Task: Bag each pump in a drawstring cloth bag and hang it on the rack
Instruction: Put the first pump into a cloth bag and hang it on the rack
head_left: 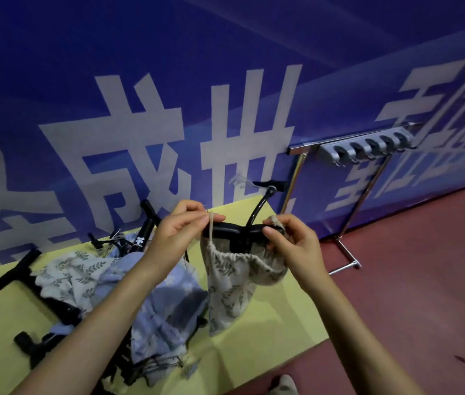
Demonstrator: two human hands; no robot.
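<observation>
Left hand [180, 232] pinches the drawstring [211, 232], right hand [288, 238] pinches the leafy bag [237, 280] mouth around the pump [242, 232] handle, dead centre; rack [365, 149] waits at two o'clock. Uneven pull, the handle snags, the bag could slip.

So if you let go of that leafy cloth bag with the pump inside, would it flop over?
Probably. The beige leaf-print cloth bag sags and wrinkles below the black pump handle, so it looks floppy. The pump inside likely makes it bottom-heavy, and it would probably slump onto the yellow table.
</observation>
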